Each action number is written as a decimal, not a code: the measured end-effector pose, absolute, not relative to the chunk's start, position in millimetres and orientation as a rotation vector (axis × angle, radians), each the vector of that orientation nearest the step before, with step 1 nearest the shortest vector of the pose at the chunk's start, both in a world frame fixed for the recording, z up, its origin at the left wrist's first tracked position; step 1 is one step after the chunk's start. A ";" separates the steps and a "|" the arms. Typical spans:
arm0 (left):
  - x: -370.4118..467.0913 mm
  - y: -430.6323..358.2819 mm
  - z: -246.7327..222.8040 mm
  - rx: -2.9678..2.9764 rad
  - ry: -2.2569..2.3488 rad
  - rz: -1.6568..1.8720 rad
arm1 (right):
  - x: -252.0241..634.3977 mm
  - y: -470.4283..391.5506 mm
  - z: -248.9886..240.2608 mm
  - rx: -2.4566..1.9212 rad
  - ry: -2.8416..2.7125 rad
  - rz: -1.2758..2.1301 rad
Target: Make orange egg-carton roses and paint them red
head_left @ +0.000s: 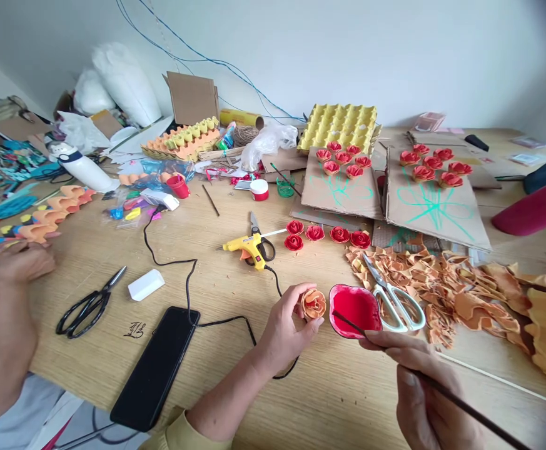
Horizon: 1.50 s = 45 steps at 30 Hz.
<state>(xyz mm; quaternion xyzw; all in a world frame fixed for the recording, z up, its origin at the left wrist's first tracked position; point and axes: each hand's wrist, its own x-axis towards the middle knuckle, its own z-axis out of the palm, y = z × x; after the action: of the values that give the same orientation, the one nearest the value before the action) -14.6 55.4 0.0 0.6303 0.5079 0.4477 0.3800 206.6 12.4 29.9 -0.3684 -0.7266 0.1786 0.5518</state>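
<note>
My left hand (289, 328) is closed around an orange egg-carton rose (314, 304), which shows some red at its centre. A thin dark paintbrush (460, 400) is pinched in the fingers of my right hand (423, 375). Its tip dips into red paint in a small scalloped dish (379, 312), just right of the rose. Beyond my hands lie several finished red roses (314, 232) in a loose row. A yellow glue gun (249, 247) rests on scissors with dark handles behind my left hand.
White-handled scissors (401, 306) lie on orange carton scraps (470, 281) at right. Cardboard panels (434, 212) bearing red roses and green lines stand behind. A black phone (157, 369), a cable and black scissors (87, 306) lie at left, near another person's hands (17, 262).
</note>
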 end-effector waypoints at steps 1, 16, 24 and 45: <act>-14.2 55.0 0.8 1.634 1.293 1.137 | 205.4 11.4 30.9 -0.836 -1.739 0.439; -11.4 51.2 6.4 1.829 1.084 1.118 | 193.3 2.1 22.7 -0.797 -2.004 0.423; -12.1 51.5 4.5 1.820 1.067 1.106 | 196.8 2.4 22.5 -0.773 -2.065 0.425; -14.1 50.4 8.3 1.832 1.009 1.040 | 209.2 2.6 20.9 -0.803 -2.010 0.526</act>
<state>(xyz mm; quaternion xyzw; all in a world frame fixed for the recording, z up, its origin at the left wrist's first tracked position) -14.1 50.4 8.3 0.7216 0.3973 0.4095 0.3922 209.2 2.6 20.9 -0.3235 -0.8097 0.2119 0.4413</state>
